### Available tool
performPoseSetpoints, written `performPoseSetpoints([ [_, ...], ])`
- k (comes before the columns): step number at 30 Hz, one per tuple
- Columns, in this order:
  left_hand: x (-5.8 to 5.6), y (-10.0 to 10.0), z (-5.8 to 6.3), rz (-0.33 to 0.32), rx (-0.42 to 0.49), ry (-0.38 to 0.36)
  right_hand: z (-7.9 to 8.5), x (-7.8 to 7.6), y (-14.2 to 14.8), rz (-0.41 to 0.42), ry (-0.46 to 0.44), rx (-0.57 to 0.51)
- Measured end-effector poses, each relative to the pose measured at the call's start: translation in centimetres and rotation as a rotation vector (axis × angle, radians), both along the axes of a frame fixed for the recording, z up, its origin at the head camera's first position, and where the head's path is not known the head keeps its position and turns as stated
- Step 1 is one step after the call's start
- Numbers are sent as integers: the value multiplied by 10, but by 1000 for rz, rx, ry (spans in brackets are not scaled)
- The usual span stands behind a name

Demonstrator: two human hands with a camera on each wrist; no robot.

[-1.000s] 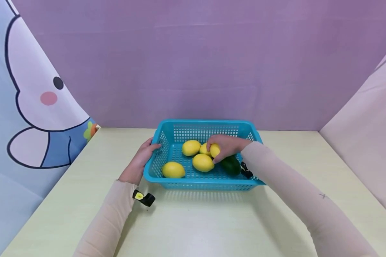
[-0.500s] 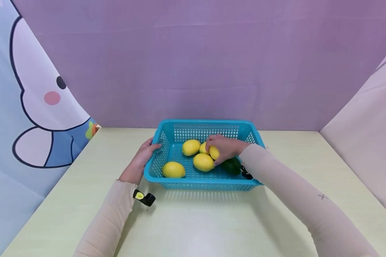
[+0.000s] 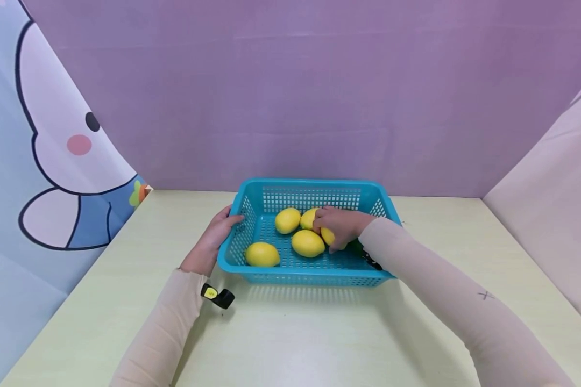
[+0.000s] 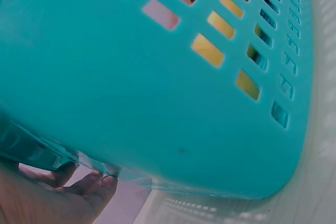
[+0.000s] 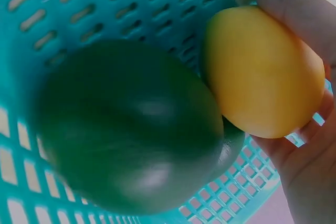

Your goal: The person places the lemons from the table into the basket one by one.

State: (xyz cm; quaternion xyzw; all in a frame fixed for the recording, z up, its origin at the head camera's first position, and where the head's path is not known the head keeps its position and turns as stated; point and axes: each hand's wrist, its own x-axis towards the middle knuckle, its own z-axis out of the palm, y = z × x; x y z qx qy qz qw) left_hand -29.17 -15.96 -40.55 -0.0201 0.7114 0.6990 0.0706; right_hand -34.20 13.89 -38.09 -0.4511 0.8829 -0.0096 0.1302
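A blue plastic basket (image 3: 305, 278) with perforated walls stands on the table. My left hand (image 3: 216, 236) grips its left rim, thumb over the edge and fingers outside. Inside the basket, my right hand (image 3: 339, 227) holds a yellow lemon (image 5: 265, 72) between thumb and fingers. Beside that lemon, in the right wrist view, lies a smooth dark green fruit (image 5: 131, 129), with another dark green one (image 5: 231, 142) partly hidden behind it. Other lemons rest on the basket floor: one at front left (image 3: 262, 254), one in the middle (image 3: 307, 244), and two farther back, a left lemon (image 3: 288, 221) and a right lemon (image 3: 309, 219).
The pale table (image 3: 290, 333) extends in front of the basket and to both sides. Behind it hangs a purple cloth (image 3: 310, 97). A cartoon-printed sheet (image 3: 53, 161) borders the left side, and a pale sheet (image 3: 557, 199) the right.
My right hand has shifted slightly toward the front with its lemon, uncovering more of the back right lemon and covering more of the dark green fruit. My left hand keeps its hold on the rim.
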Motion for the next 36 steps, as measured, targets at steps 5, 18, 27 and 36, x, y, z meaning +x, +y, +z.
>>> performPoseSetpoints([
  [5, -1, 2, 1, -1, -8, -2, 0, 0, 1, 3, -17, 14],
  [18, -2, 4, 1, -3, -1, -14, 0, 2, 7, 15, -57, 35],
  [27, -2, 4, -1, -6, 2, -12, -2, -1, 8, -6, -85, 21],
  [36, -2, 1, -2, -2, -1, -14, 11, 1, 16, -106, -135, -91],
])
